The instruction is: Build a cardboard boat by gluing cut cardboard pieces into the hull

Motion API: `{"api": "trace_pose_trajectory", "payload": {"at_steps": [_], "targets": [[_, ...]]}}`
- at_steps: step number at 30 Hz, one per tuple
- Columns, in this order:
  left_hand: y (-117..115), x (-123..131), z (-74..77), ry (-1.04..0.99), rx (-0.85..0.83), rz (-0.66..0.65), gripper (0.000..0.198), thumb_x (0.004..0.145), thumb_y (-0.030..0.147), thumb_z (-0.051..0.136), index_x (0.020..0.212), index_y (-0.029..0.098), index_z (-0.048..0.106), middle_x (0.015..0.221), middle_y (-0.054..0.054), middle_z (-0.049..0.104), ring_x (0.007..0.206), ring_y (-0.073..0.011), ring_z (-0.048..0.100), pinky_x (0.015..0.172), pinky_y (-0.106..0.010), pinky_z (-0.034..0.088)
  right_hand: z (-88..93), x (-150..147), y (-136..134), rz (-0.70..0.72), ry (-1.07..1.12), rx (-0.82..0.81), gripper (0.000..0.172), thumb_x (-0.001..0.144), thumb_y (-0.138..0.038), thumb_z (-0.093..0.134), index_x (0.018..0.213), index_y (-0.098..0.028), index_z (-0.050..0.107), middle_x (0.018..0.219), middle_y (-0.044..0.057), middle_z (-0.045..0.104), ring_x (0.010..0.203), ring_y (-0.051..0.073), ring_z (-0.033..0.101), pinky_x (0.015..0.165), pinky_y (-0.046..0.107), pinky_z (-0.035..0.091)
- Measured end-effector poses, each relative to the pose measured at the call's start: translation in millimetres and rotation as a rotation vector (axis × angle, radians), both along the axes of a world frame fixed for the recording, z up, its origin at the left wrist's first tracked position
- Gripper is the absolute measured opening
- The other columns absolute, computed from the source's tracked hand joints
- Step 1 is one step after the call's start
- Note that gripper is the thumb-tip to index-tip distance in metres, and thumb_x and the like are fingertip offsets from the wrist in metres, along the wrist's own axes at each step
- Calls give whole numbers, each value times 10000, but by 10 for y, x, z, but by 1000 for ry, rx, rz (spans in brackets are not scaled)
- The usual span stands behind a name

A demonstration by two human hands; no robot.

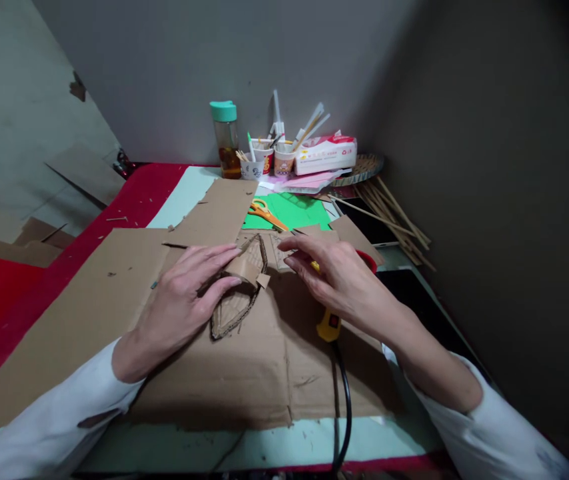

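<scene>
My left hand grips a small boat-shaped cardboard piece, thumb and fingers on either side of the curved cardboard strip that arches over its middle. A small square cardboard tab sticks out at the boat's right edge. To the right, my right hand hovers with bent fingers and a gap between thumb and forefinger; nothing shows in it. Partly hidden beneath that hand lies a yellow corded tool, which looks like a hot glue gun, its black cord running toward me.
Large cardboard sheets cover the table. Farther back are orange scissors on green paper, a bottle, paper cups with sticks, and a tissue pack. Wooden sticks and a dark tablet-like panel lie right.
</scene>
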State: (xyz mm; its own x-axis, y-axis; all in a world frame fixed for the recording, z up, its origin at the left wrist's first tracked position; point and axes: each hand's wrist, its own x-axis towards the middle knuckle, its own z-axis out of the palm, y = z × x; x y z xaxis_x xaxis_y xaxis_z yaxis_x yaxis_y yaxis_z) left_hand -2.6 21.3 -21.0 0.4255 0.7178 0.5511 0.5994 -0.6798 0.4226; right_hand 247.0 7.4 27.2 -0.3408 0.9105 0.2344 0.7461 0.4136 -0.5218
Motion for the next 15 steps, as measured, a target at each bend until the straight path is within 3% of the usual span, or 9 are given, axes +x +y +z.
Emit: {"api": "trace_pose_trajectory", "payload": {"at_steps": [7,11,15], "targets": [[-26,17,36,0,30,25,236,973,270,664,1144,125,738,1147,-151,780,1065,-281,708,959,-442,545,-26,29,43,-5,3,23,216,981,-74,579,1147,-115,712,1058,95,767,916,204,660,750,277,418],[-35,28,44,-1,12,35,236,972,281,670,1133,124,744,1113,-136,792,1011,-261,729,916,-403,553,-6,-6,30,-18,-28,-41,198,992,-110,587,1145,-123,711,943,74,770,802,190,652,706,286,389],[-39,37,37,-12,27,44,242,972,270,673,1133,108,750,1097,-142,796,994,-247,734,906,-381,553,-45,-75,5,68,-17,-132,184,1028,-211,586,1135,-116,702,890,77,769,754,187,661,676,282,388]]}}
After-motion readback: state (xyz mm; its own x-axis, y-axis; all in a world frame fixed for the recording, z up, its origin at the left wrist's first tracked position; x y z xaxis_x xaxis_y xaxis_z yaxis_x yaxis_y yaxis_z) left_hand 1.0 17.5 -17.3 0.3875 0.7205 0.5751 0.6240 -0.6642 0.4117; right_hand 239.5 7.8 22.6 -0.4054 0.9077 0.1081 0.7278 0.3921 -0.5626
